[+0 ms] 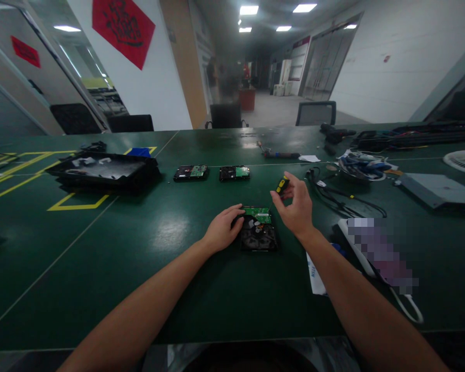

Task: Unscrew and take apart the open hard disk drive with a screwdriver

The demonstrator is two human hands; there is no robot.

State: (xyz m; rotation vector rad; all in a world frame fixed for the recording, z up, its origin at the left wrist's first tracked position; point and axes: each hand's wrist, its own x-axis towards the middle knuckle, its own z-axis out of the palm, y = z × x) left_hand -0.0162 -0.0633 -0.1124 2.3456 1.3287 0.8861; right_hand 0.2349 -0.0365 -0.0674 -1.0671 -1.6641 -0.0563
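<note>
A hard drive point(259, 240) lies on the green table in front of me, its green circuit board uppermost at the far end. My left hand point(225, 227) rests against its left edge, with thumb and fingers on the drive's side and corner. Between the thumb and fingers of my right hand point(295, 206) is a small screwdriver point(282, 184) with a yellow and black handle. Its thin shaft slants down to the board's far right corner; the tip is too small to make out. Two more hard drives, one on the left point(191, 172) and one in the middle point(234, 173), lie farther back.
Black trays point(104, 173) are stacked at the left. On the right are black cables point(333, 199), a bundle of wires point(362, 165), a grey metal box point(439, 188) and a partly blurred white item point(356, 248). A dark-handled tool point(282, 155) lies at the back.
</note>
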